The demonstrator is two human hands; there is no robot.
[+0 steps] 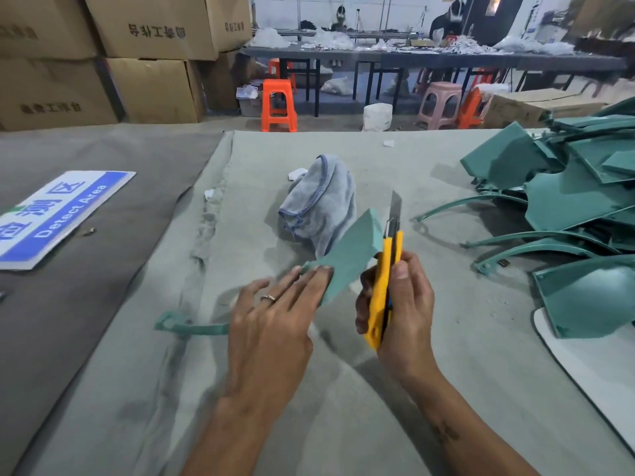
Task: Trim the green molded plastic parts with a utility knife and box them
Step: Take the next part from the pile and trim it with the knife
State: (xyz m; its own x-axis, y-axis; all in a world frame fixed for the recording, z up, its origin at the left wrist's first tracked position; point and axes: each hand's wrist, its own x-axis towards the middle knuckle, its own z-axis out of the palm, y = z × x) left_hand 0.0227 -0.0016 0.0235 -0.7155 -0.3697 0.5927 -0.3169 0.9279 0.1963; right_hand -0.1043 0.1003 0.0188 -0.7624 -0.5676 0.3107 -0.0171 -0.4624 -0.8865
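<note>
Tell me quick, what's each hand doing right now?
Left hand: fingers straight, pressing on the green plastic part.
Right hand: gripping the yellow utility knife, blade out.

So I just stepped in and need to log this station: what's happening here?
A person is trimming a green molded part. The left hand steadies it with flat fingers while the right hand grips a yellow utility knife, blade out beside the part's edge. More green parts are piled to the right; a grey cloth lies behind.
</note>
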